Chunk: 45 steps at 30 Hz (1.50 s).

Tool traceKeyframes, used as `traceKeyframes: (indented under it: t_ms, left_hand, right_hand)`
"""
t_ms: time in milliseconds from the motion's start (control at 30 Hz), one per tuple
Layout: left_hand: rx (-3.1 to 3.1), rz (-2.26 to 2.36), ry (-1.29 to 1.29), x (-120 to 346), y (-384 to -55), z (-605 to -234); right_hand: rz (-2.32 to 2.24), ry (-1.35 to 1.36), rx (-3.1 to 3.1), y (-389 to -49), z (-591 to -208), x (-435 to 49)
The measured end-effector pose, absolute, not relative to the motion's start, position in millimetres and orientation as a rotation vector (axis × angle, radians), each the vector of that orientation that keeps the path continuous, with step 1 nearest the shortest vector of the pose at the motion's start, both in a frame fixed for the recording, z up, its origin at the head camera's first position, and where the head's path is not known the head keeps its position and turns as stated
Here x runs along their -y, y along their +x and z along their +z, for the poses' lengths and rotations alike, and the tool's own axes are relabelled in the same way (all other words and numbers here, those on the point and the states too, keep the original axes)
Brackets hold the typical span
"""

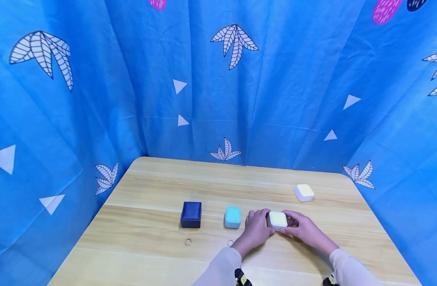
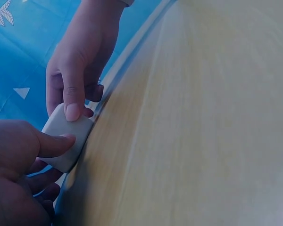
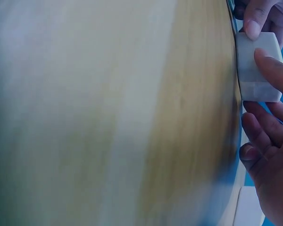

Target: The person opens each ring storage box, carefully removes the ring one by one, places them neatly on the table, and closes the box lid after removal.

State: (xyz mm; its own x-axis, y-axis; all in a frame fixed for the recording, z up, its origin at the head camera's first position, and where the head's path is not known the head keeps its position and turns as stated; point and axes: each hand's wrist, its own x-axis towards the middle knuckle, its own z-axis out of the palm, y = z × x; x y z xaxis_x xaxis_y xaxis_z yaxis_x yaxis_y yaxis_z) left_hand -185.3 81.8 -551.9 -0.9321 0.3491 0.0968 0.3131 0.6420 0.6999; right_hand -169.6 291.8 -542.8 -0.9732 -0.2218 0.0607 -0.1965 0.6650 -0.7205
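Observation:
A small white box [image 1: 277, 219] with rounded corners stands on the wooden table, between my two hands. On its left side my left hand [image 1: 257, 230] grips it, thumb on the near face and fingers round the back. From the other side my right hand [image 1: 305, 228] holds it the same way. In the left wrist view both thumbs press the near face of the white box [image 2: 66, 136]. The right wrist view shows a seam low on the white box [image 3: 259, 70], which looks closed. What is inside it is hidden.
To the left stand a light blue box [image 1: 233, 217] and a dark navy box [image 1: 191, 214]. A thin ring [image 1: 185, 242] lies before the navy box, another ring [image 1: 230, 242] beside my left wrist. A second white box [image 1: 304, 193] sits farther back at right. Blue curtains [image 1: 222, 87] surround the table.

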Motion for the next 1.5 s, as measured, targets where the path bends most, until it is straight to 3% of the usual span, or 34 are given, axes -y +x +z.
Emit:
traceKeyframes:
  t_ms: [1500]
  left_hand:
    - [-2.811, 1.519, 0.413, -70, -181, -554]
  right_hand:
    - [-1.234, -0.307, -2.798, -165, -538, -281]
